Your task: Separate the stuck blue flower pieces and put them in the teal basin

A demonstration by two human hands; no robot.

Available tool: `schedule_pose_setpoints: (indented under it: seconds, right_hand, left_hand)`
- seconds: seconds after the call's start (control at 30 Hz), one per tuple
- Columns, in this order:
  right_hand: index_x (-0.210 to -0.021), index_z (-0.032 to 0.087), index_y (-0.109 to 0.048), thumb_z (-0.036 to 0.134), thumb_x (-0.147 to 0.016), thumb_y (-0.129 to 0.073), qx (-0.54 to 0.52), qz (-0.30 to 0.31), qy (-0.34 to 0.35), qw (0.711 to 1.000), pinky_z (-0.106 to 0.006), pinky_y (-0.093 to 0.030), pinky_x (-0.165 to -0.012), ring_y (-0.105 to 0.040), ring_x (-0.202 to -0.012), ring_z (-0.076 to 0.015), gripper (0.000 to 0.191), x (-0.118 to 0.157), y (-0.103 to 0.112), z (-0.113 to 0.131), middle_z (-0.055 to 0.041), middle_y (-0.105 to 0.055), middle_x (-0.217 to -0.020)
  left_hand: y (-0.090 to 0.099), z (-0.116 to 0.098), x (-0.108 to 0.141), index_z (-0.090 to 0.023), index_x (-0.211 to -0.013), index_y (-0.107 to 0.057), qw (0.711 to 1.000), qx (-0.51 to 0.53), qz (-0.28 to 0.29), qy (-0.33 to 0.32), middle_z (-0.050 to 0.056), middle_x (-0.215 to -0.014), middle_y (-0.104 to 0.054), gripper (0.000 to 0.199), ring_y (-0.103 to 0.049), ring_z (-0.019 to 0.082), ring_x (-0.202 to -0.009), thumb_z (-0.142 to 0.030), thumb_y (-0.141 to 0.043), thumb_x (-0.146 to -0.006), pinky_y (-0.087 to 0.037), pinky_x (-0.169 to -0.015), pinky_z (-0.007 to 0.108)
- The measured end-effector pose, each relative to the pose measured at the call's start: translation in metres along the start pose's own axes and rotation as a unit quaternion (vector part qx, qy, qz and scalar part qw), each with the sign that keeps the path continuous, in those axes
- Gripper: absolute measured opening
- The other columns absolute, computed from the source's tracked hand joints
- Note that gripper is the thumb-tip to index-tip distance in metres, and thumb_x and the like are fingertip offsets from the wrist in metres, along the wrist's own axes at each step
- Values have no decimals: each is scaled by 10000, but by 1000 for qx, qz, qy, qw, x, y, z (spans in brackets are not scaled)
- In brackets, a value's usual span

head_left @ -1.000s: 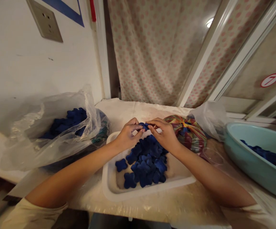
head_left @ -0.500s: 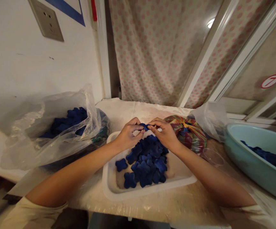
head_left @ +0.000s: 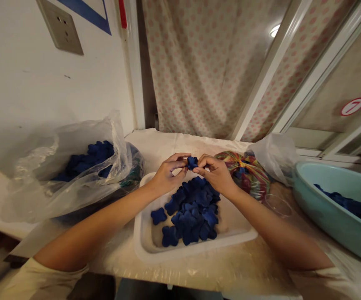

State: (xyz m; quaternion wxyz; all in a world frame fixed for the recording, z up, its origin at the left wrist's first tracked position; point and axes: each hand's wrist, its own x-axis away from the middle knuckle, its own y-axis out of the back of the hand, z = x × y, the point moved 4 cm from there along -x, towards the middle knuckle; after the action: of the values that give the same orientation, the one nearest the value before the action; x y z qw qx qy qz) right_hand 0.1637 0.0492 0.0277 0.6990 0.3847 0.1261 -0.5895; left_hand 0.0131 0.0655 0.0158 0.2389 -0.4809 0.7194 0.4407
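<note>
Between the fingertips of both hands is a small dark blue flower-shaped piece (head_left: 192, 162), held up above the far rim of a white plastic tray (head_left: 195, 253). My left hand (head_left: 169, 174) pinches its left side, thumb below and fingers above. On the right edge, my right hand (head_left: 215, 173) grips it between thumb and bent fingers. Below the hands, a heap of similar blue flower-shaped pieces (head_left: 192, 214) lies in the tray. One loose piece (head_left: 158, 216) sits apart at the heap's left.
An open clear plastic bag (head_left: 105, 193) of blue pieces stands at left. Behind my right hand is a tied multicoloured bag (head_left: 255, 177). A pale green basin (head_left: 311, 208) with blue material stands at right, near a clear ring-like object (head_left: 278, 205).
The blue piece has turned between my fingers and now shows more of its petals. My left fingers have loosened and straightened somewhat; the heap in the tray looks the same.
</note>
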Motion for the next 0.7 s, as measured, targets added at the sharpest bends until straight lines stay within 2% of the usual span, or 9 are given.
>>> schedule_pose_setpoints:
  seconds: [0.2,0.37,0.5,0.7]
  right_hand:
    - [-593,182,-476,396,-733,-671,-137,10,-66,988,-238,-344,-592,-433,-603,-96,322,-2,-3,-13,35,-459,-624]
    - [-591,194,-436,530,-691,-660,-177,-10,-98,979,-249,-370,-609,-451,-600,-106,416,-1,-3,-17,36,-456,-606]
    - [-592,192,-433,545,-684,-659,-184,-10,-112,976,-244,-359,-586,-441,-578,-99,429,-1,-4,-18,37,-463,-597]
    - [-611,194,-417,510,-722,-645,-212,-14,-120,970,-236,-334,-555,-414,-542,-88,405,-1,-5,-17,48,-445,-569]
  left_hand:
    - [0,2,-2,-127,-768,-633,998,38,8,43,97,-844,-630,180,-601,154,-797,-216,-500,-850,-478,-706,264]
    - [1,2,-2,-127,-731,-612,995,49,15,83,69,-765,-624,212,-584,141,-720,-248,-490,-856,-457,-673,258]
    - [1,5,-1,-127,-745,-625,992,58,17,111,53,-751,-636,213,-591,136,-717,-272,-507,-846,-455,-668,240]
    - [0,15,2,-120,-743,-648,974,105,-5,201,41,-709,-665,180,-613,135,-690,-246,-534,-801,-479,-686,244]
